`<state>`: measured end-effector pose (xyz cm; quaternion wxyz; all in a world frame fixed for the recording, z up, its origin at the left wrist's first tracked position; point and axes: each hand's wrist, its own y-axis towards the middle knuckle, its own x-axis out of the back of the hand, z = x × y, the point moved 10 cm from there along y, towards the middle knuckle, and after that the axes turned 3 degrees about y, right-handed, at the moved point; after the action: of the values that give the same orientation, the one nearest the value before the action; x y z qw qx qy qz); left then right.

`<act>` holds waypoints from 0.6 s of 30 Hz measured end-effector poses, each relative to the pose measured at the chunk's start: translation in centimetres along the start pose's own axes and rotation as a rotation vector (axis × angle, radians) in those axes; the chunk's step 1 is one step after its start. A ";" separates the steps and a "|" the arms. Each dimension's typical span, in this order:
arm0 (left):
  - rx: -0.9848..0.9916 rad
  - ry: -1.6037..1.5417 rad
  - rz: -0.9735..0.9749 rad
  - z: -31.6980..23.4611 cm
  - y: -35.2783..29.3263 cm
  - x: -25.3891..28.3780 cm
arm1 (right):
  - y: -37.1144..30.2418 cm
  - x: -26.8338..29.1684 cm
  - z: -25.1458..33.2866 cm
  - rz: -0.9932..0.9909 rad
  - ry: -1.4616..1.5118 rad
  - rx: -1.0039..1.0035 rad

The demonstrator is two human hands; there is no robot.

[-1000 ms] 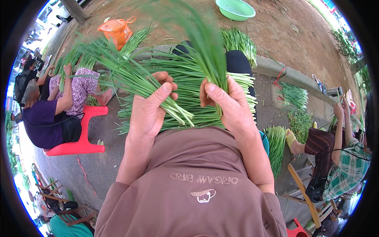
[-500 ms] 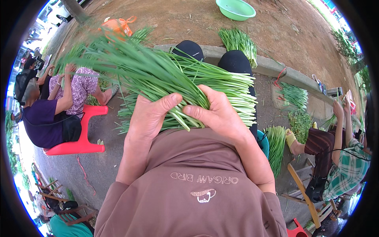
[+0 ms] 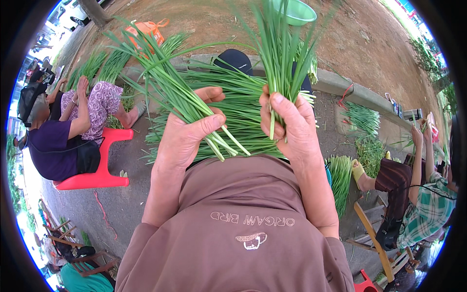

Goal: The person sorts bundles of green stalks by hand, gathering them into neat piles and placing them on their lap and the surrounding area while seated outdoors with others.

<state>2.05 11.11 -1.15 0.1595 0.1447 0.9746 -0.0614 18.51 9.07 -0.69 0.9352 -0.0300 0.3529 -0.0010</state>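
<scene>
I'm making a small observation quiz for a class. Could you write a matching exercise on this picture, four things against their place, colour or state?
Column one
1. Left hand
2. Right hand
3. Basin
4. Plastic stool at left

Column two
A. Grips a bunch of stalks that points almost straight up, leaves fanned
B. Red, under a seated person in a purple top
C. Grips a bunch of stalks that slants up to the left
D. Pale green, on brown earth

Right pairs: 1-C, 2-A, 3-D, 4-B
</scene>
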 end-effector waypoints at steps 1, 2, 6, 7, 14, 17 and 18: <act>0.003 0.015 -0.006 0.0 0.0 0.0 | -0.1 -0.4 -0.4 0.033 -0.100 -0.045; 0.002 0.024 -0.012 0.1 0.0 -0.1 | -0.3 -0.8 -0.7 0.066 -0.199 -0.090; -0.020 0.050 0.011 0.1 0.2 -0.6 | -0.6 -2.4 -1.7 0.207 -0.505 -0.078; -0.030 0.056 0.025 0.2 0.2 -0.7 | -0.6 -2.6 -2.0 0.243 -0.542 -0.090; -0.092 -0.005 0.018 -0.1 0.2 -0.8 | -0.2 -2.2 -1.4 0.259 -0.750 0.076; -0.085 -0.033 -0.040 0.0 0.3 0.2 | -0.2 -1.4 -0.9 0.160 -0.403 0.063; -0.088 -0.052 -0.039 0.0 0.2 0.2 | -0.3 -1.2 -1.0 0.117 -0.245 0.017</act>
<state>1.95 11.39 -1.21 0.1899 0.1168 0.9745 -0.0251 16.95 8.73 -0.68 0.9699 -0.0015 0.2372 0.0541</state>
